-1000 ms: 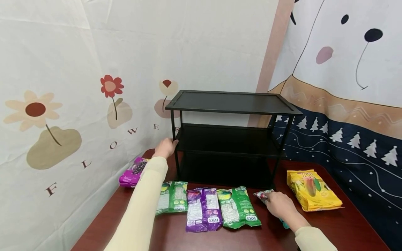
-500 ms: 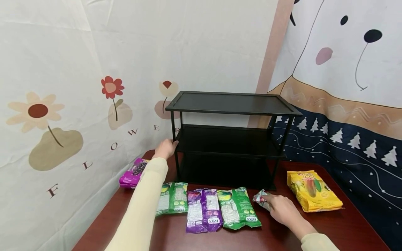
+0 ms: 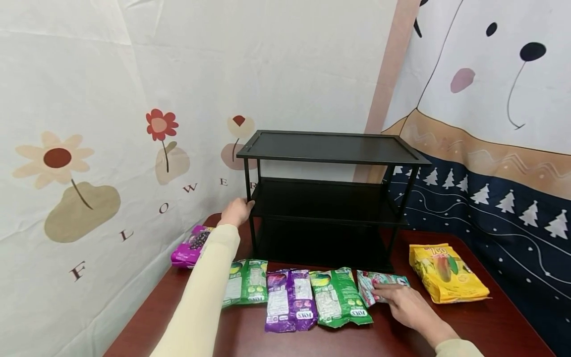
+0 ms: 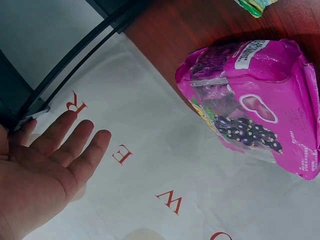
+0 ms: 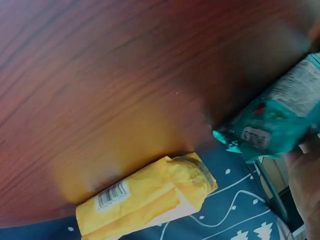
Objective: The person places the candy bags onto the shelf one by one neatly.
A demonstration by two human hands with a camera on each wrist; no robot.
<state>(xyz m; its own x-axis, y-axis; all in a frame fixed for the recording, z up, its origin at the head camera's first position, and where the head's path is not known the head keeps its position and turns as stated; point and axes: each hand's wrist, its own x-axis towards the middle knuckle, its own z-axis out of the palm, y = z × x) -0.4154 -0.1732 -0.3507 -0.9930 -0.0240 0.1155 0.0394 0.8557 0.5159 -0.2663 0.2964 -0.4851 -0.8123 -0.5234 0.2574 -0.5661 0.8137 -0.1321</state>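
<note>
In the head view, my left hand [image 3: 236,211] is at the left post of a black three-tier shelf rack [image 3: 321,200], holding it by the middle shelf's edge. The left wrist view shows thumb and forefinger at the rack's corner, the other fingers extended. My right hand [image 3: 408,305] grips a teal snack bag [image 3: 379,282] before the rack's right front corner, fingers lying over its face. Most of its thumb is hidden in the head view. To its left lie a green bag [image 3: 340,297], a purple bag [image 3: 291,301] and another green bag [image 3: 250,281].
A yellow bag with a mango picture [image 3: 446,272] sits at the right of the dark red table [image 3: 250,342]. A magenta bag with dark berries [image 4: 260,105] lies at the left, beside the flower-print cloth [image 3: 89,99]. A bear-print cloth [image 3: 513,198] hangs at the right.
The teal bag, edge-on and mostly covered by my right hand before, has turned so its broad face shows. The right hand has shifted slightly right. The left hand stays at the rack.
</note>
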